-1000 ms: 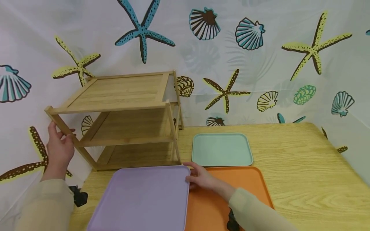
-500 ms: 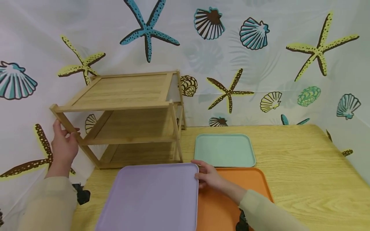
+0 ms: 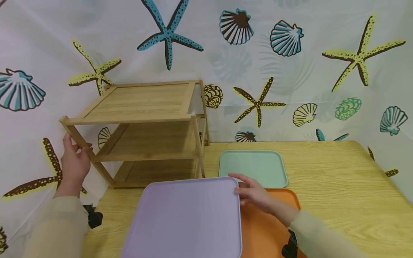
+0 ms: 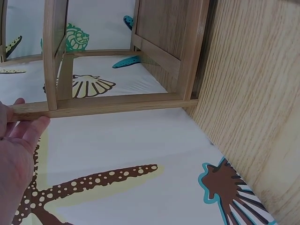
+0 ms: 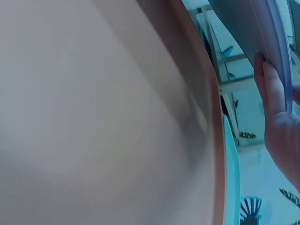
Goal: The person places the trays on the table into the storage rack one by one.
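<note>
A wooden three-tier shelf rack (image 3: 138,157) stands on the table at the back left. My left hand (image 3: 75,160) grips its front left post; the left wrist view shows the thumb and fingers wrapped round that wooden bar (image 4: 117,105). My right hand (image 3: 255,193) pinches the right edge of a purple tray (image 3: 187,218) near its far corner. In the right wrist view the purple tray (image 5: 258,33) is raised and tilted above the orange tray, with fingers under it and the thumb at its rim. The near edge of the purple tray runs out of the head view.
An orange tray (image 3: 262,229) lies on the table, partly beneath the purple one. Behind it lies a smaller mint green tray (image 3: 253,166). Wood-grain tabletop (image 3: 335,186) stretches to the right. A cloth backdrop (image 3: 290,75) with starfish and shells hangs behind and at the sides.
My right hand has moved right with the purple tray, whose far right corner has risen and overlaps the green tray's lower edge. The left hand keeps its hold on the post. The view has shifted slightly.
</note>
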`<state>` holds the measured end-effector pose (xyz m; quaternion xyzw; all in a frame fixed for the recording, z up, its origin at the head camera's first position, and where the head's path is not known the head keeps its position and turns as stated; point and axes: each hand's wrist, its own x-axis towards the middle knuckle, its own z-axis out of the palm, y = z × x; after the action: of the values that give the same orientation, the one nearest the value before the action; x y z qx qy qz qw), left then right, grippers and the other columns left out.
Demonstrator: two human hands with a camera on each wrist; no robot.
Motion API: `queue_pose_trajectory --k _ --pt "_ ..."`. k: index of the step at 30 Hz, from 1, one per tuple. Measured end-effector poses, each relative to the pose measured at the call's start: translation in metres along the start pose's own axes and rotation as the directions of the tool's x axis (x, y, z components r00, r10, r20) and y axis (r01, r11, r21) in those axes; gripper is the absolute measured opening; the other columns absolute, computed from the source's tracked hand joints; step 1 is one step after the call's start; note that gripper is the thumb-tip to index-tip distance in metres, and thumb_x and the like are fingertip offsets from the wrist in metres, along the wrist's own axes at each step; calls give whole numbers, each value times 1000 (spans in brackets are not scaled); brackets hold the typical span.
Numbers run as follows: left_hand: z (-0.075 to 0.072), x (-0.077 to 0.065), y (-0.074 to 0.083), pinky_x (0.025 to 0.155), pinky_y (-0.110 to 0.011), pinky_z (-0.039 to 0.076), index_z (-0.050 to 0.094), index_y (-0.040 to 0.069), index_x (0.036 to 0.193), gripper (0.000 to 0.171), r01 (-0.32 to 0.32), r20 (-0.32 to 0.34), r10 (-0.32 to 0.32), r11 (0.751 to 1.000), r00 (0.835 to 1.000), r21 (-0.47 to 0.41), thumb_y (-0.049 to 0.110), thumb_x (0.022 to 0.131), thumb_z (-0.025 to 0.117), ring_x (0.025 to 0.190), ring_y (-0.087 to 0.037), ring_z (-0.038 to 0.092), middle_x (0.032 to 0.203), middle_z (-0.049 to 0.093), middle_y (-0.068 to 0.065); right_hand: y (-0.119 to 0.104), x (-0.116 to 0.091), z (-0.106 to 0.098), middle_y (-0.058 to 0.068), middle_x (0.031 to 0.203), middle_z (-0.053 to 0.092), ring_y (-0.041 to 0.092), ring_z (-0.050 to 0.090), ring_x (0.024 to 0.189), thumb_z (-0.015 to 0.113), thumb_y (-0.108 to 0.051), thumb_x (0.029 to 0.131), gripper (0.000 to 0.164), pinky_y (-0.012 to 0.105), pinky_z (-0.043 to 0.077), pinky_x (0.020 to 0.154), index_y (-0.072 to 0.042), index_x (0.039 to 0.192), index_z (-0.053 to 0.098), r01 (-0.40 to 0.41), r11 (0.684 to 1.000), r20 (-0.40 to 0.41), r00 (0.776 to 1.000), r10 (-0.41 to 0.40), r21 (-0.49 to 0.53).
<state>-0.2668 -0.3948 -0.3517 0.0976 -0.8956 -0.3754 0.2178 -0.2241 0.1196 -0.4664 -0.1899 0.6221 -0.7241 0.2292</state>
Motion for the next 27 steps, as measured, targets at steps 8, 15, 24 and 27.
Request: queue_pose_trajectory --k 8,15,24,27 --pt "1 5 -2 93 -63 41 1 26 152 57 12 12 -12 1000 1000 1 9 104 27 121 -50 48 134 47 -29 -12 -16 -30 12 115 61 15 64 77 50 -4 99 58 21 52 61 4 150 23 22 999 18 1000 -23 48" --pt "2 7 -1 92 -63 42 1 25 152 58 -9 4 9 1000 1000 9 7 103 27 120 -50 49 133 49 -29 -21 -28 -48 8 115 61 16 65 77 49 -5 100 53 22 53 62 -1 149 30 41 998 -1 999 -41 52" --pt "2 7 -1 90 -62 43 1 25 152 58 -1 8 1 1000 1000 12 7 103 27 120 -49 50 134 49 -29 -42 -43 -60 5 119 60 20 67 90 47 -4 100 44 32 57 74 -20 142 50 56 994 -38 998 -53 94" --pt "1 7 -2 91 -63 43 1 25 152 58 2 9 -2 1000 1000 8 7 103 28 120 -50 49 134 49 -29 -55 -45 -62 4 119 60 20 68 92 45 -3 101 45 36 57 76 -23 140 53 78 992 -28 997 -76 100"
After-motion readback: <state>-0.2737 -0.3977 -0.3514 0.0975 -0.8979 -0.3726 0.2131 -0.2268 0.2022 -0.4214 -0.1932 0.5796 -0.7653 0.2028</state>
